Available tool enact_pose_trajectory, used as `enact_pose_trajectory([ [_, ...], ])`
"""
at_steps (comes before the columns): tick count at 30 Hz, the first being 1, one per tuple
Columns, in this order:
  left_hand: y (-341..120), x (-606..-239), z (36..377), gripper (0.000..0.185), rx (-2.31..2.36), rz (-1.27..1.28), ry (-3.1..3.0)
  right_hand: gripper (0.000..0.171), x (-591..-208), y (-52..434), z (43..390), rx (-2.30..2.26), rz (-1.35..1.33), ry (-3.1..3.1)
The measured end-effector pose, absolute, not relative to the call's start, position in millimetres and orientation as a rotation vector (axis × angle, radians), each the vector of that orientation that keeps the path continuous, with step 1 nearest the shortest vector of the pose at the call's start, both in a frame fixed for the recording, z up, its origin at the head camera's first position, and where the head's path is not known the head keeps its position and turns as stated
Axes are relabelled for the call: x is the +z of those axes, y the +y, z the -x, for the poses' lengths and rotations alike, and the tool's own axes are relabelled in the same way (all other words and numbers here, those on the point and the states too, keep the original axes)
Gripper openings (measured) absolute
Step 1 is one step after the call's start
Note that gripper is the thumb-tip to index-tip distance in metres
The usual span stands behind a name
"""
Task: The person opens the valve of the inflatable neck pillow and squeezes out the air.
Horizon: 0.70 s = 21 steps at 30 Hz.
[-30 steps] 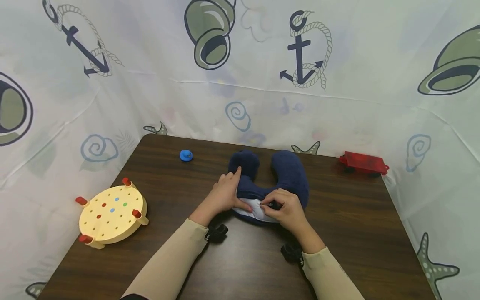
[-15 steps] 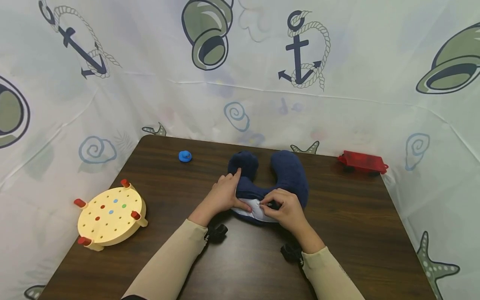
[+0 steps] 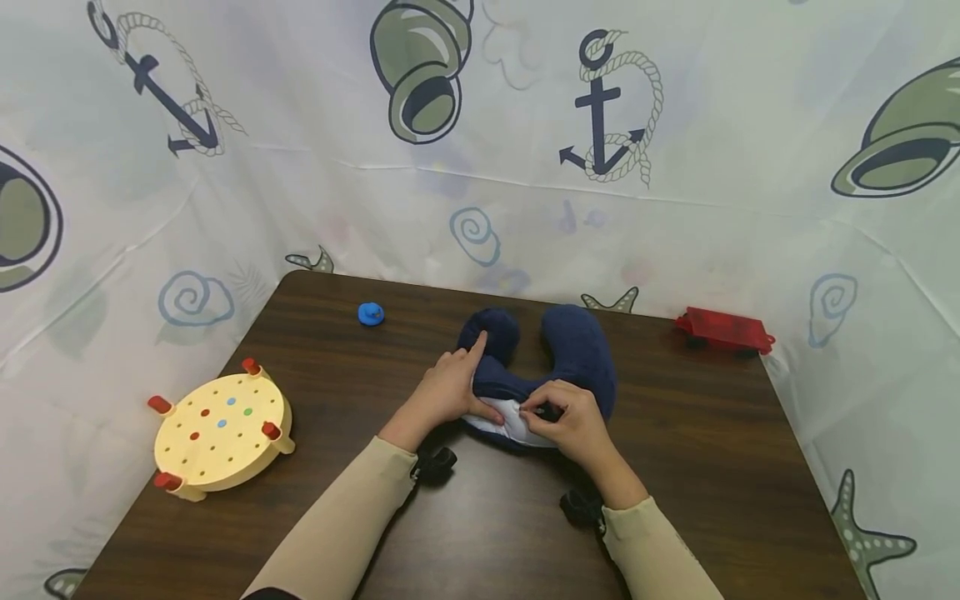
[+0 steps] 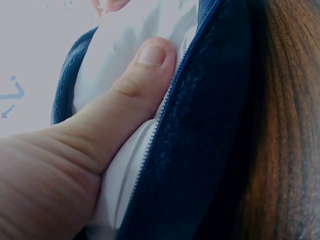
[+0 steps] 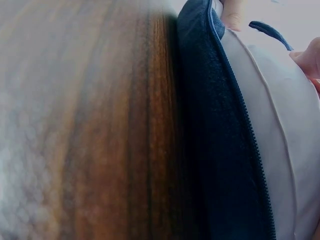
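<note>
A navy U-shaped neck pillow (image 3: 577, 350) lies on the dark wooden table (image 3: 712, 467), its cover unzipped at the near side so the white inner cushion (image 3: 513, 421) shows. My left hand (image 3: 450, 387) grips the pillow's left arm, thumb pressed on the white cushion (image 4: 125, 65) beside the open zipper (image 4: 165, 110), index finger on the navy fabric. My right hand (image 3: 566, 421) pinches the zipper pull at the open seam. In the right wrist view the navy cover (image 5: 220, 150) and white cushion (image 5: 280, 150) fill the right side.
A yellow round peg board (image 3: 221, 429) with red pegs sits at the table's left edge. A small blue toy (image 3: 371, 313) lies at the back left. A red toy wagon (image 3: 723, 329) stands at the back right corner. A nautical-print sheet hangs around the table.
My left index finger has slid slightly farther up the pillow's left arm. Both hands otherwise hold as before.
</note>
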<state>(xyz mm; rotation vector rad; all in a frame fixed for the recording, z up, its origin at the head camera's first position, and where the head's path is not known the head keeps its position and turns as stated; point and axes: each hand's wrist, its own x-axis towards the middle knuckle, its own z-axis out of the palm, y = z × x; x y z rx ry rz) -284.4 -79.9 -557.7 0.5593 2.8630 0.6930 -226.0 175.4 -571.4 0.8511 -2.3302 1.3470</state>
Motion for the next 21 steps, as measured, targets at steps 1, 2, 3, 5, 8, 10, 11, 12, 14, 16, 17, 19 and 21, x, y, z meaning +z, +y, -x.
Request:
enact_pose_trajectory([
  [1, -79.4, -558.1, 283.9, 0.157, 0.683, -0.563, 2.875, 0.024, -572.3, 175.7, 226.1, 1.352, -0.852, -2.329],
  [2, -78.9, -558.6, 283.6, 0.154, 0.685, -0.562, 2.885, 0.024, -572.9, 176.0, 226.3, 1.356, -0.853, -2.328],
  [3, -78.4, -559.0, 283.2, 0.152, 0.697, -0.558, 2.895, 0.024, -573.2, 176.1, 226.5, 1.362, -0.854, -2.327],
  [5, -77.9, -559.7, 281.8, 0.148, 0.723, -0.546, 2.916, 0.024, -574.1, 176.7, 227.3, 1.372, -0.851, -2.331],
  [8, -77.6, -560.8, 280.0, 0.143, 0.77, -0.531, 2.936, 0.025, -575.4, 177.3, 227.9, 1.386, -0.846, -2.341],
  [10, -78.3, -562.0, 279.2, 0.142, 0.759, -0.541, 2.937, 0.026, -576.6, 177.6, 227.5, 1.394, -0.841, -2.349],
  [11, -78.7, -563.0, 279.8, 0.141, 0.756, -0.55, 2.932, 0.026, -577.0, 177.6, 227.1, 1.397, -0.841, -2.351],
  [12, -79.3, -563.8, 280.2, 0.142, 0.75, -0.557, 2.925, 0.026, -577.8, 177.6, 226.9, 1.399, -0.842, -2.35],
  [14, -80.3, -565.1, 281.8, 0.146, 0.736, -0.58, 2.912, 0.025, -578.0, 177.0, 226.1, 1.403, -0.847, -2.343],
  [16, -80.9, -566.1, 284.0, 0.151, 0.737, -0.595, 2.904, 0.024, -577.3, 176.4, 225.9, 1.39, -0.853, -2.332],
  [17, -81.0, -566.5, 285.2, 0.154, 0.735, -0.597, 2.904, 0.024, -576.9, 176.2, 225.9, 1.383, -0.856, -2.323],
  [19, -80.5, -566.0, 286.6, 0.158, 0.739, -0.597, 2.899, 0.024, -575.4, 175.8, 225.8, 1.37, -0.861, -2.307],
  [21, -80.0, -565.8, 287.7, 0.161, 0.736, -0.586, 2.896, 0.024, -574.5, 175.9, 226.1, 1.355, -0.861, -2.295],
])
